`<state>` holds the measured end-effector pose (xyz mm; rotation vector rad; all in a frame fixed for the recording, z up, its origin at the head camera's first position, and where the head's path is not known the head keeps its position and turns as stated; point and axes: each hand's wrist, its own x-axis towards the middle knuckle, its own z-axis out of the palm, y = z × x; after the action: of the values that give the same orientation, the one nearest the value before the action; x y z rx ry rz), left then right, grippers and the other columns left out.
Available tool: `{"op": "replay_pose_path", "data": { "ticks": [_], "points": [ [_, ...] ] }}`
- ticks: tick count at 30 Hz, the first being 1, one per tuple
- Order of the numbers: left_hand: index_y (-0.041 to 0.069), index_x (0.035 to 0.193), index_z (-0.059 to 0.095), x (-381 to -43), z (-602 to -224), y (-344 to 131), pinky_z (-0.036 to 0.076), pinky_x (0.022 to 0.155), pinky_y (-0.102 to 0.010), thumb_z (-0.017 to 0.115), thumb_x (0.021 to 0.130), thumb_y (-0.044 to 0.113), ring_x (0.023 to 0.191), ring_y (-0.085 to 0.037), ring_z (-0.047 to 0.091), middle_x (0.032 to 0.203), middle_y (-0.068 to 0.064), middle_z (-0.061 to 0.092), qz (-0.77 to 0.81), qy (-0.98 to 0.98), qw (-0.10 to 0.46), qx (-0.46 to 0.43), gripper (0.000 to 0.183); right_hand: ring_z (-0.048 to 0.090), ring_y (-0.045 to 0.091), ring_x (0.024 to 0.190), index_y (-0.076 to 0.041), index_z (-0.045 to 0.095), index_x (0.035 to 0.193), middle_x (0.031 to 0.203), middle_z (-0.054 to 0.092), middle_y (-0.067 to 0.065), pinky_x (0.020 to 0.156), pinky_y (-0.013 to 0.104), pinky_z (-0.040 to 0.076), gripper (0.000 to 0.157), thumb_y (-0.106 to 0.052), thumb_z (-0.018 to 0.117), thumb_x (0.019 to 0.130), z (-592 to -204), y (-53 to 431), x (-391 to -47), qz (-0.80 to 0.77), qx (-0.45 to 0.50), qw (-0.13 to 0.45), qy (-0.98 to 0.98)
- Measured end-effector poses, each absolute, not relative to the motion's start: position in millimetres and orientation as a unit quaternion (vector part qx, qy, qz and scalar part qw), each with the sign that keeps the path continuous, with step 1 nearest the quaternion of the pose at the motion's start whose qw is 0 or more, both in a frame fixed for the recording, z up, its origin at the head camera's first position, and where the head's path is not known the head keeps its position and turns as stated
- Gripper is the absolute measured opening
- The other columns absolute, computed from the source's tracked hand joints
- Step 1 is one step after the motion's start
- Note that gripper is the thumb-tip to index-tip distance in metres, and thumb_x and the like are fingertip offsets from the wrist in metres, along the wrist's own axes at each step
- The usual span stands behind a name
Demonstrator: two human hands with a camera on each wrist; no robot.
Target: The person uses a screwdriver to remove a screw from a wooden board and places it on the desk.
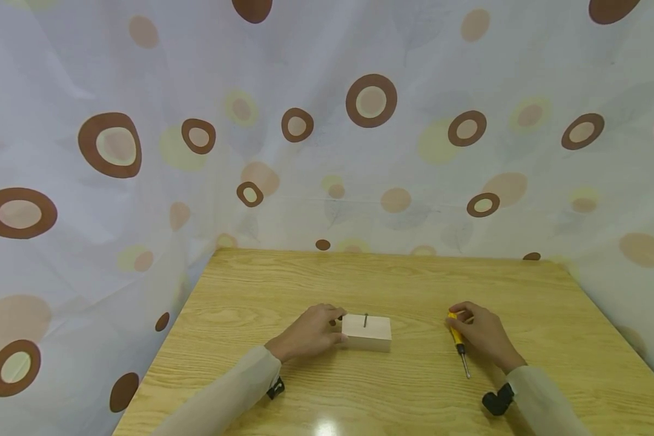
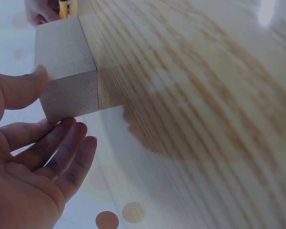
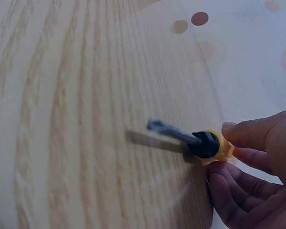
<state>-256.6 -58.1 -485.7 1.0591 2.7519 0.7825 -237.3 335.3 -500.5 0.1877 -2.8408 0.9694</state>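
Note:
A pale wooden block (image 1: 366, 343) lies on the table, with a dark screw (image 1: 366, 320) standing upright out of its top. At the block's left end my left hand (image 1: 312, 333) holds it between thumb and fingertips. The left wrist view shows the thumb against one side of the block (image 2: 69, 62) and fingers against the opposite side. To the right, my right hand (image 1: 484, 334) pinches the yellow handle of a screwdriver (image 1: 456, 332). Its metal shaft points toward the table's near side, and in the right wrist view the screwdriver (image 3: 207, 144) appears close to the wood surface.
The wood-grain table (image 1: 283, 278) reaches back to a white curtain (image 1: 327, 151) printed with brown circles, which also rises on both sides. A dark wrist strap (image 1: 498, 399) shows at the right cuff, another (image 1: 275, 388) at the left.

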Motion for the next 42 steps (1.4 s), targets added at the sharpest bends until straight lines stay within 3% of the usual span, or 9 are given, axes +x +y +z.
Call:
{"op": "replay_pose_path", "data": {
  "ticks": [9,18,29,42],
  "points": [
    [0.010,0.134,0.054,-257,-486,-57,0.050,0.082,-0.026,0.065,0.090,0.038,0.102,-0.014,0.060,0.131,-0.004,0.055,0.254,0.902,0.046,0.347,0.053,0.063,0.024,0.088,-0.005,0.060,0.118,0.100,0.064,0.009,0.063,0.031,0.050,0.039,-0.035,0.063,0.093,-499,337,-236,0.331,0.063,0.052,-0.940],
    [0.010,0.135,0.053,-257,-485,-58,0.050,0.083,-0.028,0.064,0.091,0.040,0.104,-0.015,0.059,0.134,-0.004,0.054,0.258,0.903,0.051,0.341,0.055,0.062,0.025,0.090,-0.006,0.059,0.121,0.105,0.062,0.010,0.072,0.041,0.052,0.040,-0.037,0.057,0.096,-488,337,-233,0.334,0.069,0.076,-0.937],
    [0.009,0.135,0.053,-258,-486,-58,0.050,0.083,-0.027,0.064,0.091,0.039,0.103,-0.014,0.060,0.134,-0.005,0.054,0.260,0.900,0.052,0.345,0.055,0.061,0.017,0.084,-0.010,0.063,0.117,0.099,0.063,0.001,0.065,0.027,0.051,0.034,-0.034,0.061,0.094,-477,303,-223,0.337,0.130,0.092,-0.928],
    [0.009,0.134,0.054,-259,-487,-58,0.050,0.082,-0.026,0.065,0.090,0.038,0.103,-0.014,0.060,0.132,-0.003,0.055,0.262,0.899,0.052,0.347,0.054,0.061,0.011,0.080,-0.010,0.065,0.115,0.094,0.063,-0.006,0.067,0.025,0.052,0.040,-0.040,0.066,0.088,-482,271,-217,0.370,0.161,0.073,-0.912]
  ]
}}
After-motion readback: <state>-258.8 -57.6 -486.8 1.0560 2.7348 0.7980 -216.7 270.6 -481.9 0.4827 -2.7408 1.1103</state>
